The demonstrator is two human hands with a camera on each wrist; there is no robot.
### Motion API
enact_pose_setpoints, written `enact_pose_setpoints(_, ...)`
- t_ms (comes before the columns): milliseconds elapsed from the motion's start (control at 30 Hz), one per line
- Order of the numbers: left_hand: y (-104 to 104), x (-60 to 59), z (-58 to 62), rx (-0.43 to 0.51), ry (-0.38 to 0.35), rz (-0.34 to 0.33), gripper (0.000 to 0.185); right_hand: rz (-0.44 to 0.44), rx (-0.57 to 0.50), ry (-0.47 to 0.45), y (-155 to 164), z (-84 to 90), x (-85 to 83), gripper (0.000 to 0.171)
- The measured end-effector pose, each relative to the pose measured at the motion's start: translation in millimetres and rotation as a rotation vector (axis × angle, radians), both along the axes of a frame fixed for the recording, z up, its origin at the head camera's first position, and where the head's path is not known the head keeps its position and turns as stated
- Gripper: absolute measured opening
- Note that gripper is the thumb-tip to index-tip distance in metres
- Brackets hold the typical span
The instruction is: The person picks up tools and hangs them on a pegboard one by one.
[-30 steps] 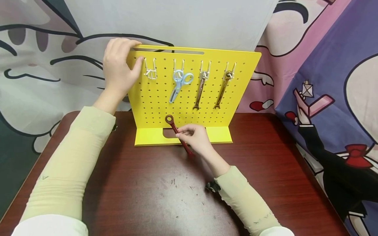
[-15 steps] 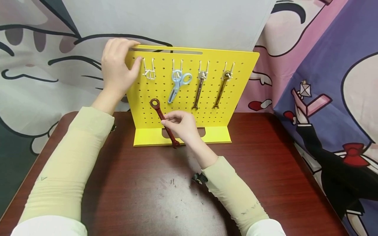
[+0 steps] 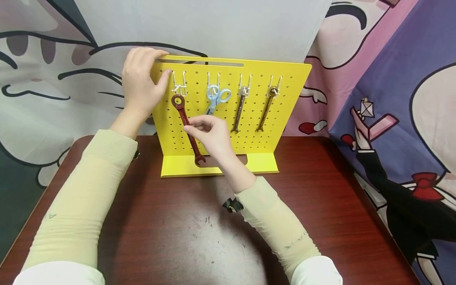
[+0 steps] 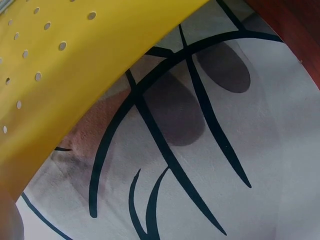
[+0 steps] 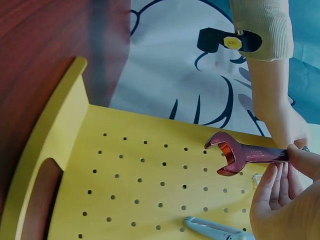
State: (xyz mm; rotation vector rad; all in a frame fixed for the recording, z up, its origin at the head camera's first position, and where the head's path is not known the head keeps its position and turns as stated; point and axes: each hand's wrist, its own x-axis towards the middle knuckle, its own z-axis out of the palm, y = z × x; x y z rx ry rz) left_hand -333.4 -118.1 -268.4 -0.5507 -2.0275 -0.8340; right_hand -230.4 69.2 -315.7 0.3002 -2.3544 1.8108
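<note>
My right hand (image 3: 211,134) pinches a red combination wrench (image 3: 187,128) by its shank in front of the yellow pegboard (image 3: 213,144). The wrench's ring end points up, just below the leftmost white hook (image 3: 179,89), and its open end hangs down; in the right wrist view that open jaw end (image 5: 230,154) faces the camera. My left hand (image 3: 142,77) grips the board's top left corner, thumb on the front and fingers over the edge. Light blue scissors (image 3: 213,97) hang from the second hook, their blades partly behind my right hand.
Two more wrenches, a silver one (image 3: 240,109) and a brownish one (image 3: 267,109), hang on the hooks to the right. The pegboard stands on a dark red wooden table (image 3: 171,229). Printed cartoon cloth (image 3: 42,99) lies behind and beside it.
My right hand has lifted the red wrench up and to the left, from near the board's base to just under the leftmost hook. The left hand has stayed on the corner.
</note>
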Motion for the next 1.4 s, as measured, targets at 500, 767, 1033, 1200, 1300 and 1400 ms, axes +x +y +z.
enact_pose_setpoints(500, 0, 3.0, 1.1, 0.023, -0.031, -0.008, 0.031, -0.016, -0.018, -0.033, -11, 11.3, -16.1, 0.02)
enact_pose_setpoints(767, -1, 1.7, 0.3, 0.022, -0.017, -0.014, 0.031, -0.047, -0.1, -0.092, -14, 3.4, -29.0, 0.021)
enact_pose_setpoints(1033, -1, 0.9, 0.3, 0.02, -0.014, -0.017, 0.032, -0.078, -0.146, -0.131, -17, -3.3, -40.5, 0.021)
enact_pose_setpoints(1200, -1, 0.5, 0.4, 0.013, -0.006, -0.019, 0.032, -0.103, -0.18, -0.149, -21, -4.2, -45.4, 0.021)
enact_pose_setpoints(1300, -2, 0.2, 0.2, -0.004, 0.012, -0.022, 0.032, -0.117, -0.202, -0.163, -23, -6.0, -49.4, 0.021)
enact_pose_setpoints(1400, -2, 0.1, -0.3, -0.018, 0.029, -0.022, 0.033, -0.119, -0.221, -0.173, -24, -8.8, -52.9, 0.021)
